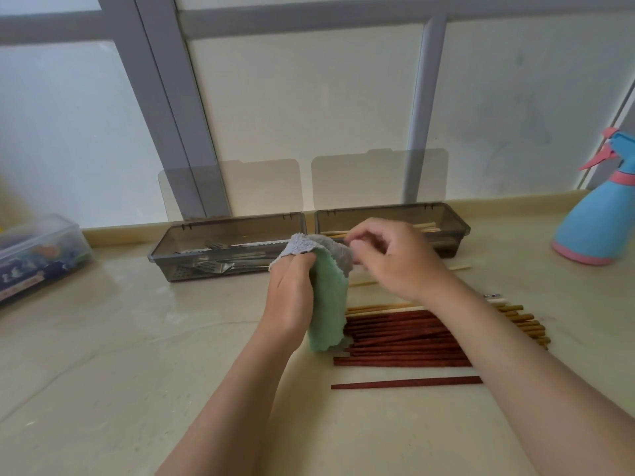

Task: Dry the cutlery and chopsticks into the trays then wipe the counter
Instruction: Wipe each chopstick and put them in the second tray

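Observation:
My left hand (292, 290) grips a green and grey cloth (326, 293) above the counter. My right hand (395, 259) has its fingers curled at the cloth's top; light bamboo chopsticks (460, 268) stick out to the right behind it. Two smoky plastic trays stand at the back with lids raised. The left tray (161, 250) holds forks and knives (223, 259). The right tray (457, 221) holds a few light chopsticks (426, 228). A pile of dark red chopsticks (402, 338) and several bamboo ones (522, 321) lies on the counter under my right forearm.
A blue and pink spray bottle (598, 214) stands at the far right. A clear lidded box (37, 255) with coloured contents sits at the left edge. The beige counter (103, 355) meets a frosted window (309, 97) behind the trays.

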The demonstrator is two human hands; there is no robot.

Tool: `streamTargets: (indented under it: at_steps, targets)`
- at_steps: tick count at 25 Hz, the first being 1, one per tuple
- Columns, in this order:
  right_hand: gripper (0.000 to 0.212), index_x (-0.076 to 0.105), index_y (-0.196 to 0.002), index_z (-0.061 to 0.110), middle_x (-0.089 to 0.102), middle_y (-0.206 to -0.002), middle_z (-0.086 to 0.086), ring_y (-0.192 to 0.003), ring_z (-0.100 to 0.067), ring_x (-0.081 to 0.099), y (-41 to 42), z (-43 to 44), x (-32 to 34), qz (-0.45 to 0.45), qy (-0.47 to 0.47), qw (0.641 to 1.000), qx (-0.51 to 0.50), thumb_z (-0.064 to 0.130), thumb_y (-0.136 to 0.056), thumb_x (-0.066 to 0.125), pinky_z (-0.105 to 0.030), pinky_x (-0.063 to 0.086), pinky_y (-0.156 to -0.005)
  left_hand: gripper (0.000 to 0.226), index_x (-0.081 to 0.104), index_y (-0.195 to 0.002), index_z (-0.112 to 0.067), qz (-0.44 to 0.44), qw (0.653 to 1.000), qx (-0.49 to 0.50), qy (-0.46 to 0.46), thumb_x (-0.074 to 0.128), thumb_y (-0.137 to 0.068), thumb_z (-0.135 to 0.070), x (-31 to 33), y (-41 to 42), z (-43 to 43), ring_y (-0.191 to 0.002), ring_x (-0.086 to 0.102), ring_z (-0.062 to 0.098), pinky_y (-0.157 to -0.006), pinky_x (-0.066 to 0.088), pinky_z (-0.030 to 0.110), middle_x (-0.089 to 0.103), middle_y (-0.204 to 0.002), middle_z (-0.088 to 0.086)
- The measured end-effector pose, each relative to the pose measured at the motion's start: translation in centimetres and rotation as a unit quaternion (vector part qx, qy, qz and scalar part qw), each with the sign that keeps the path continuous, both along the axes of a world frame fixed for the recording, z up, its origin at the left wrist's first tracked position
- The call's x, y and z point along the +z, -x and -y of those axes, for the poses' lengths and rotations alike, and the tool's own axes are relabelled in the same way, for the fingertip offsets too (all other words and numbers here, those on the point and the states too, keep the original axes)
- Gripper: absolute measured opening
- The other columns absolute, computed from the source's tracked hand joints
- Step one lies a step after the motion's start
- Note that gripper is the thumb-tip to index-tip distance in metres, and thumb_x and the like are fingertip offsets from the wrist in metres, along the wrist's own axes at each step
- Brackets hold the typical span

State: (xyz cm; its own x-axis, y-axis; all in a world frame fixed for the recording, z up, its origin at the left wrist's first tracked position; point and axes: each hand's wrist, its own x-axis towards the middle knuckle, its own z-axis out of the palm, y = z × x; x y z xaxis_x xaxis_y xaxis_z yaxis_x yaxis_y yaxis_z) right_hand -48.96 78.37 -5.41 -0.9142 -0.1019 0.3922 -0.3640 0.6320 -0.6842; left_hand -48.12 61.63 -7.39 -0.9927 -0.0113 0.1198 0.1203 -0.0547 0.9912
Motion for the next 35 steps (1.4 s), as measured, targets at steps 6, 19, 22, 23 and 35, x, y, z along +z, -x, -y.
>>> streamTargets:
  at_steps: [6,19,22,23,35]
  targets:
    - [0.01,0.067,-0.084,0.022,0.062,-0.071,0.011,-0.063,-0.005,0.054,-2.1,2.6,-1.2,-0.01,0.033,0.998,0.048,0.022,-0.094,0.067,-0.029,0.047,-0.061,0.024,0.058,-0.084,0.008,-0.048,0.998,-0.011,0.035,0.044,-0.099,-0.005,-0.4,0.0,-0.2,-0.07,0.05,0.014,-0.062,0.042,0.032,0.054,-0.075,0.012]
    - [0.057,0.046,-0.143,0.035,0.07,-0.12,0.008,-0.111,-0.013,0.067,-3.4,4.2,-1.8,0.12,0.124,0.966,0.19,0.045,-0.09,0.062,-0.046,0.054,-0.097,0.027,0.062,-0.075,-0.013,0.039,0.987,-0.064,-0.141,0.044,-0.09,-0.026,-0.6,0.3,0.3,-0.074,0.059,0.027,-0.066,0.049,0.038,0.057,-0.074,0.011]
    - [0.042,0.054,-0.136,0.023,0.07,-0.119,-0.002,-0.111,-0.02,0.068,-3.3,4.1,-1.7,0.164,0.172,0.943,0.233,0.03,-0.095,0.061,-0.053,0.053,-0.098,0.026,0.059,-0.08,-0.012,0.062,0.982,-0.078,-0.163,0.046,-0.093,-0.031,-0.4,0.0,0.1,-0.077,0.057,0.029,-0.066,0.05,0.038,0.053,-0.075,0.012]
    - [0.037,0.056,-0.134,0.019,0.071,-0.116,-0.007,-0.106,-0.02,0.069,-3.4,4.0,-1.5,0.173,0.175,0.938,0.242,0.025,-0.097,0.06,-0.049,0.056,-0.094,0.03,0.062,-0.088,-0.009,0.081,0.979,-0.075,-0.17,0.044,-0.097,-0.032,-0.3,0.0,0.2,-0.081,0.061,0.032,-0.069,0.053,0.042,0.057,-0.079,0.015]
    - [0.044,0.059,-0.135,0.035,0.053,-0.136,0.004,-0.123,-0.025,0.053,0.3,-7.0,-2.8,0.219,-0.32,0.904,-0.179,0.013,-0.099,0.043,-0.042,0.049,-0.094,0.037,0.073,-0.094,-0.01,0.128,0.965,0.007,-0.227,0.049,-0.1,-0.038,0.4,0.5,0.8,-0.081,0.069,0.028,-0.083,0.055,0.043,0.072,-0.086,0.012]
